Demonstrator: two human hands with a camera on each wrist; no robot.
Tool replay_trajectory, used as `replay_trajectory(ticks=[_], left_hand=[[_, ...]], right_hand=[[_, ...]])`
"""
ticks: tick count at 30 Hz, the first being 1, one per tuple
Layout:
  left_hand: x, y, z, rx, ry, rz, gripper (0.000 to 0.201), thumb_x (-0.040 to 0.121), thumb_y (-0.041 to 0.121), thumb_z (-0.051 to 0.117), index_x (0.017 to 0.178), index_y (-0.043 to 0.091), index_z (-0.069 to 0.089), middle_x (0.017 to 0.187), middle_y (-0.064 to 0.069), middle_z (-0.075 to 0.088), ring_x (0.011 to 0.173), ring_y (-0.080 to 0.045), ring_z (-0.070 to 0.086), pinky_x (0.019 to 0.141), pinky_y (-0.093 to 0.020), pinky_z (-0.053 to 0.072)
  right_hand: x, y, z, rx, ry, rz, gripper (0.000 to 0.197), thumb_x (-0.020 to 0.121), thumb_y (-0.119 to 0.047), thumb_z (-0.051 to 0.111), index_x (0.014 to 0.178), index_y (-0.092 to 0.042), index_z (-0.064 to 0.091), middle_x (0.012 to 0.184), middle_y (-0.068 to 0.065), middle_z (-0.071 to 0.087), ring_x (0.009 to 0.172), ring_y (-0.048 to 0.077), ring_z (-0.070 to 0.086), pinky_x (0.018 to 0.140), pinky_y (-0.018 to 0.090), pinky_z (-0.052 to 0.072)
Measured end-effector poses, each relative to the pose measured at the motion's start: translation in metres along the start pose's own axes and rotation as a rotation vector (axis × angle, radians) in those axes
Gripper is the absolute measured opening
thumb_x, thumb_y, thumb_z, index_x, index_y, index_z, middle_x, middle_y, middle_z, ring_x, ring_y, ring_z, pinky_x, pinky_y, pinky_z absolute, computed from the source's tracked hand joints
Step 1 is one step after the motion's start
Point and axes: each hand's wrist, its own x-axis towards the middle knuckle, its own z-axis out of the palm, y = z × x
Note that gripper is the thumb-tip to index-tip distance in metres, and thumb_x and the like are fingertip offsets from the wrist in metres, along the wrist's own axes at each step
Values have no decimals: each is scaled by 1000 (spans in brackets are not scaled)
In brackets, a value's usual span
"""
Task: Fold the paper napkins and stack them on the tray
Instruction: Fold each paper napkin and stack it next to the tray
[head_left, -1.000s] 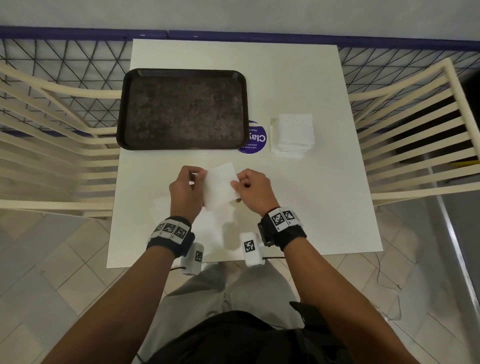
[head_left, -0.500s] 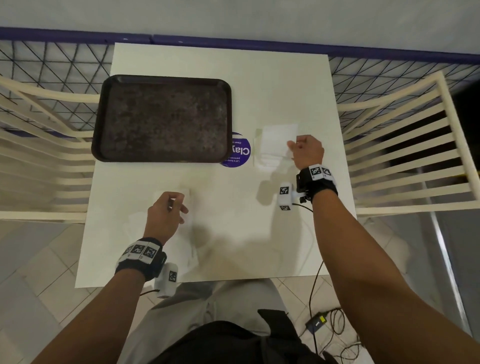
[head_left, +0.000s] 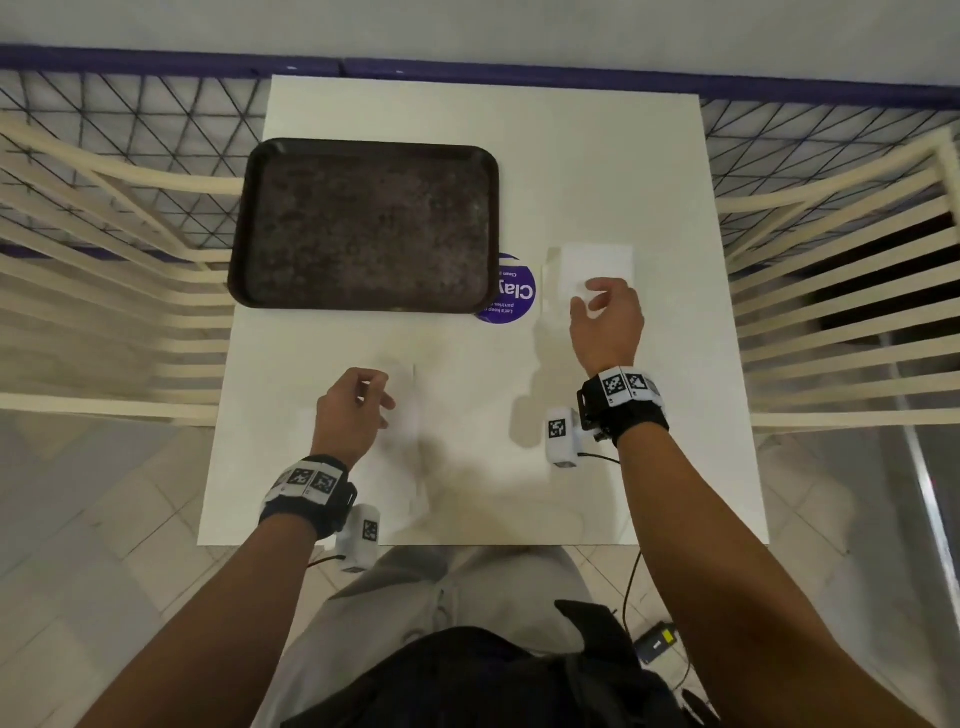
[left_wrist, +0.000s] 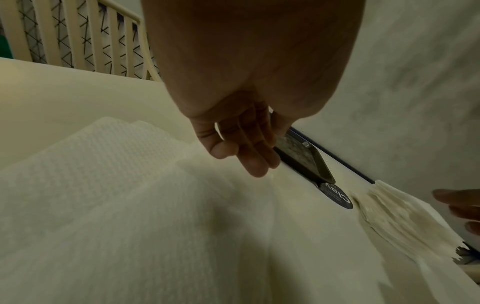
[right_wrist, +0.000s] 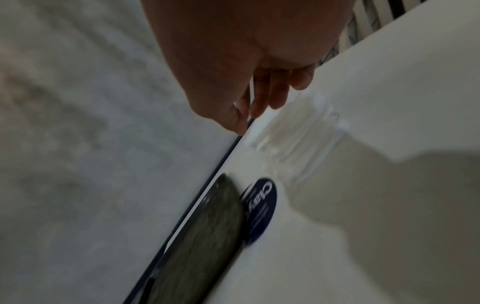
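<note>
My left hand (head_left: 353, 410) hovers over the near-left part of the white worktop (head_left: 597, 156). Its fingers are loosely curled and hold nothing. Beneath it lie unfolded napkins (left_wrist: 109, 185), flat on the worktop and overlapping; their embossed texture shows in the left wrist view. In the head view they are pale against the surface, so their edges are hard to trace.

The dark tray (head_left: 363, 228) sits on the far-left part of the worktop, well apart from my left hand. Nothing rests on it. A round blue sticker (head_left: 511, 291) is on the worktop at the tray's near-right corner, partly under the tray rim.

The napkin stack (head_left: 592, 270) stands just right of the sticker, on the right half of the worktop. Its layered edges show in the left wrist view.

My right hand (head_left: 605, 317) is at the near edge of the stack. Thumb and fingers are curved toward each other. Something white shows between them in the head view, but the right wrist view is blurred, so I cannot tell whether the hand grips a napkin or only reaches for one.

Cream slatted chairs (head_left: 104, 260) stand at both sides of the worktop.
</note>
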Motion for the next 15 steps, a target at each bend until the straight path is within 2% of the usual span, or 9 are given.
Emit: replay_trajectory(ticks=[3, 6, 7, 9, 11, 13, 15], left_hand=[[-4, -10, -10, 11, 18, 5, 19, 105, 33, 54, 107, 17, 64, 82, 3, 75, 61, -18, 71, 64, -26, 52], [-7, -27, -18, 16, 42, -29, 15, 105, 26, 55, 106, 16, 65, 84, 2, 74, 66, -21, 72, 66, -27, 53], [-9, -33, -21, 30, 50, -39, 14, 104, 23, 55, 107, 16, 66, 86, 2, 74, 71, -22, 72, 69, -28, 54], [-13, -45, -25, 61, 58, -51, 15, 102, 20, 56, 110, 15, 68, 96, 1, 74, 83, -23, 72, 79, -33, 56], [-19, -54, -29, 99, 61, -57, 19, 102, 18, 57, 115, 12, 69, 106, 0, 72, 92, -22, 68, 87, -30, 52], [-24, -60, -33, 140, 56, -66, 22, 102, 16, 56, 119, 11, 68, 111, -3, 70, 98, -22, 65, 89, -27, 47], [-27, -65, -36, 169, 44, -91, 24, 101, 15, 56, 122, 11, 67, 118, -7, 69, 106, -26, 65, 95, -29, 47]], right_hand=[[-47, -14, 27, 64, -153, -6, 14, 88, -14, 67, 101, -19, 67, 87, -2, 64, 80, 12, 61, 78, 25, 49], [-93, -22, 56, 40, -327, -29, 11, 89, -13, 68, 99, -17, 70, 83, -7, 66, 71, -1, 58, 72, 9, 43], [-107, -23, 65, 18, -389, -35, 10, 89, -14, 68, 99, -17, 71, 83, -8, 66, 70, -2, 57, 69, 2, 39], [-131, -23, 82, -33, -505, -19, 12, 90, -18, 69, 101, -17, 73, 88, -8, 69, 74, 2, 59, 66, -3, 36], [-150, -22, 95, -88, -581, 10, 15, 91, -22, 69, 104, -17, 74, 95, -3, 73, 83, 9, 64, 72, 0, 37], [-165, -24, 105, -137, -615, 25, 17, 91, -24, 69, 104, -15, 76, 103, -1, 75, 94, 15, 68, 86, 13, 45], [-175, -26, 113, -190, -626, 47, 17, 91, -25, 69, 100, -14, 78, 104, 0, 76, 99, 18, 69, 90, 20, 48]])
